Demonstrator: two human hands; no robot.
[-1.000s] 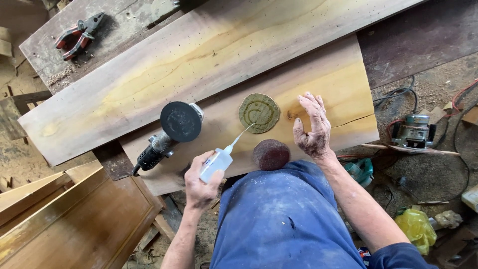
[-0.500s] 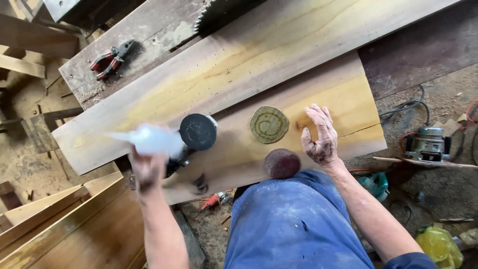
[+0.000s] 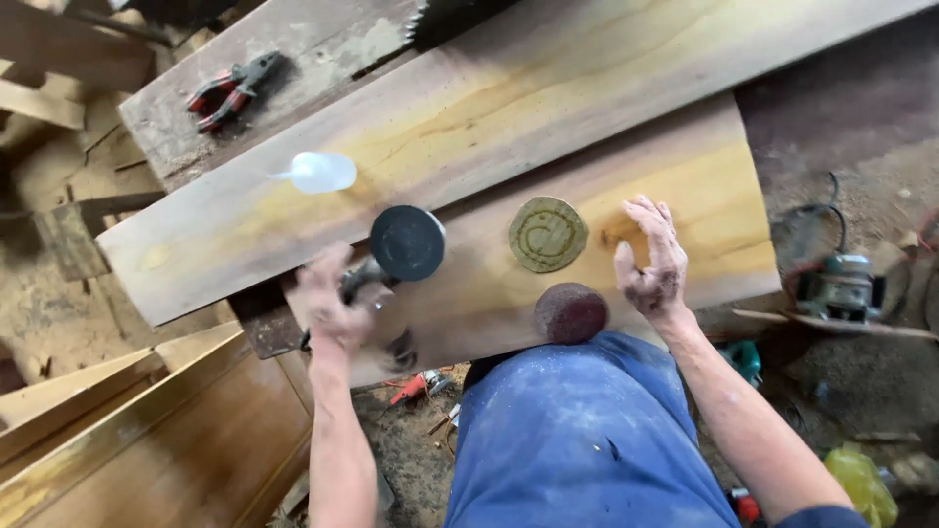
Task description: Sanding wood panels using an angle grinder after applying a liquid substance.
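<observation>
My left hand (image 3: 333, 303), blurred by motion, hovers with fingers apart over the handle of an angle grinder (image 3: 407, 242) that lies on the lower plank (image 3: 704, 176) with its round black pad facing up. A white squeeze bottle (image 3: 318, 171) lies apart from that hand on the upper plank (image 3: 489, 108). My right hand (image 3: 650, 259) rests open on the lower plank, beside a round greenish disc (image 3: 548, 235) with a spiral line on it. A dark red round disc (image 3: 570, 313) sits at the plank's near edge, by my blue-clad leg.
Red-handled pliers (image 3: 230, 88) lie on a grey board at the back left. A toothed saw blade (image 3: 460, 15) shows at the top. A power tool with a cord (image 3: 841, 288) sits on the dirt floor at right. Wooden frames (image 3: 147, 430) stand at lower left.
My left hand carried the white bottle from the disc to the left, let it go on the upper plank, and has come back toward the grinder. The right hand stayed put.
</observation>
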